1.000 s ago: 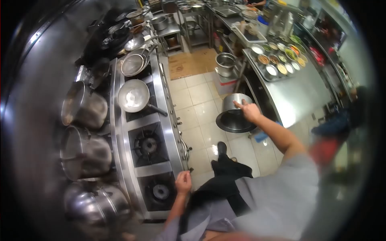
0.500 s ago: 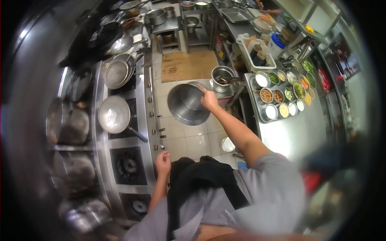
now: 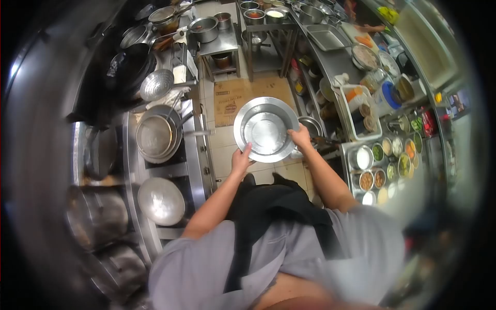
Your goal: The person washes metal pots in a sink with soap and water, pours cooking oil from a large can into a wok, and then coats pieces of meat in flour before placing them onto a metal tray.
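A wide-rimmed stainless steel bowl (image 3: 265,130) is held out in front of my body, its open top facing up towards me. Nothing shows inside apart from its shiny bottom. My left hand (image 3: 242,159) grips the near left rim, thumb over the edge. On the right side of the same rim, my right hand (image 3: 300,138) is closed, with the fingers beneath largely hidden. Just behind my right hand, a metal pot (image 3: 311,125) with utensils in it is partly covered by the bowl and hand.
On the left, a stove (image 3: 194,163) carries a wok (image 3: 161,201) and stacked strainers (image 3: 155,135). A counter at right holds a tray of small ingredient bowls (image 3: 364,157) and a white bin of bottles (image 3: 356,111). Cardboard (image 3: 225,101) lies on the floor ahead. Another person's hand (image 3: 373,28) is at the far right counter.
My left hand has come up from beside the stove onto the bowl's rim. The bowl, earlier tilted in my right hand alone, now faces upward. My view has shifted forward.
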The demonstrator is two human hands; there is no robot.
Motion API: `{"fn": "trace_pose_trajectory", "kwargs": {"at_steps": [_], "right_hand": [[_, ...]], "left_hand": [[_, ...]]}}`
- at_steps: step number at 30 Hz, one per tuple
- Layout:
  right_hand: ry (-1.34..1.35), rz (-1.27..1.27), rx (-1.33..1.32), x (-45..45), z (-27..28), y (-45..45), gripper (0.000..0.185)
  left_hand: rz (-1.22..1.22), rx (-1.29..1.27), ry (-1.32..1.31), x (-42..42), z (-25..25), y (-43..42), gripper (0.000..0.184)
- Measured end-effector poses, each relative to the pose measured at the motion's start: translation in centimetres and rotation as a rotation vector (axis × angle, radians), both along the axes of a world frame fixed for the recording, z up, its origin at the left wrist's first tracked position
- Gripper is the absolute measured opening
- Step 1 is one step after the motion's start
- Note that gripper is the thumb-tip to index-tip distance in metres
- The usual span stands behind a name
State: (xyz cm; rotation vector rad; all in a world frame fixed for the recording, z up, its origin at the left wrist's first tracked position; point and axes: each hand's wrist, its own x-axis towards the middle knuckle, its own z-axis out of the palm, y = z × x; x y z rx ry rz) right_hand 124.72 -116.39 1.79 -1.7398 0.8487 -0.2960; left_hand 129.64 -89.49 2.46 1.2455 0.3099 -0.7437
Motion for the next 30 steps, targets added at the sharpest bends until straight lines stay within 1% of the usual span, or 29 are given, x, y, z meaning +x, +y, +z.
{"fn": "trace_pose_trajectory", "kwargs": {"at_steps": [1,2,3,5,6,7,8,9,10,11,12,13,14,15,16,17,18,19,21,22,23,24,25,26,27,28,29,30], "right_hand": [[-0.018,-0.025,0.047,1.5,0.6,-1.2,0.040],[-0.005,0.035,-0.006,2.7,0.1,-2.7,0.048],[0.008,0.036,0.004,3.7,0.0,-3.7,0.048],[-0.300,-0.010,0.013,6.8,0.0,-5.5,0.062],[-0.009,-0.030,0.318,7.7,4.7,-6.1,0.075],[-0.044,-0.114,0.416,9.4,2.8,-7.9,0.076],[-0.038,-0.123,0.455,10.7,1.9,-9.6,0.076],[-0.026,-0.132,0.497,11.8,0.8,-11.1,0.076],[-0.012,-0.134,0.503,12.6,-0.4,-12.5,0.076],[0.057,-0.123,0.553,14.1,-1.9,-14.1,0.074],[0.125,-0.107,0.600,15.4,-4.0,-15.9,0.072],[0.273,-0.010,0.546,17.6,-8.1,-18.8,0.070],[0.369,0.027,0.475,18.4,-10.6,-20.2,0.061],[0.376,0.032,0.479,19.7,-13.0,-21.8,0.061],[0.533,0.201,0.360,20.9,-15.4,-23.5,0.054],[0.688,0.373,0.237,22.0,-16.9,-24.9,0.047],[0.706,0.381,0.244,23.1,-18.0,-26.2,0.047],[0.702,0.421,0.206,24.3,-18.6,-27.3,0.045],[0.717,0.467,0.166,26.7,-18.2,-29.5,0.043],[0.771,0.480,0.188,28.3,-17.4,-30.8,0.043],[0.822,0.487,0.208,29.9,-16.8,-32.1,0.043],[0.829,0.479,0.202,31.0,-16.4,-33.2,0.043],[0.775,0.388,0.266,32.1,-16.0,-34.3,0.041],[0.713,0.298,0.323,33.7,-15.8,-35.6,0.038],[0.711,0.288,0.314,35.1,-15.6,-36.6,0.038],[0.669,0.197,0.338,35.7,-15.4,-37.2,0.035],[0.623,0.102,0.363,36.1,-15.3,-37.7,0.032],[0.647,0.169,0.304,36.2,-15.5,-37.6,0.032]], "left_hand": [[-0.025,0.099,-0.159,2.7,-2.1,-1.9,0.038],[-0.052,0.202,-0.309,4.7,-3.7,-3.6,0.032],[-0.054,0.211,-0.296,6.6,-4.2,-5.1,0.032],[-0.003,0.302,-0.277,11.8,-4.7,-8.3,0.023],[0.017,0.278,-0.267,14.2,-3.9,-9.7,0.024],[0.010,0.285,-0.267,17.2,-5.1,-11.1,0.024],[0.087,0.231,-0.221,20.0,-7.2,-12.4,0.024],[0.165,0.182,-0.168,22.1,-7.3,-13.5,0.024],[0.179,0.147,-0.077,24.3,-7.3,-14.4,0.028],[0.184,0.147,-0.074,26.9,-7.5,-15.1,0.028],[0.247,0.145,-0.054,29.7,-7.7,-15.6,0.030],[0.323,0.157,-0.019,33.4,-7.8,-17.1,0.033],[0.337,0.255,-0.060,35.5,-7.8,-17.1,0.034],[0.347,0.348,-0.105,38.1,-7.8,-17.4,0.036],[0.413,0.349,-0.171,41.1,-10.1,-17.5,0.035],[0.478,0.352,-0.234,44.4,-13.6,-17.2,0.034],[0.406,0.463,-0.228,47.8,-16.6,-16.5,0.034],[0.331,0.573,-0.220,51.1,-18.3,-16.1,0.034],[0.409,0.552,-0.226,56.0,-19.3,-17.4,0.033],[0.411,0.550,-0.211,57.7,-17.9,-18.5,0.033],[0.465,0.512,-0.114,59.9,-14.7,-19.9,0.034],[0.513,0.471,-0.022,62.0,-12.8,-21.3,0.035],[0.506,0.458,-0.018,64.4,-13.1,-22.4,0.035],[0.505,0.436,-0.030,67.4,-14.0,-23.1,0.035],[0.502,0.420,-0.040,70.2,-14.3,-23.8,0.035],[0.448,0.478,-0.018,72.8,-14.8,-24.4,0.038],[0.461,0.478,-0.047,75.3,-16.8,-24.9,0.036],[0.453,0.478,-0.086,78.3,-20.6,-25.0,0.035]]}}
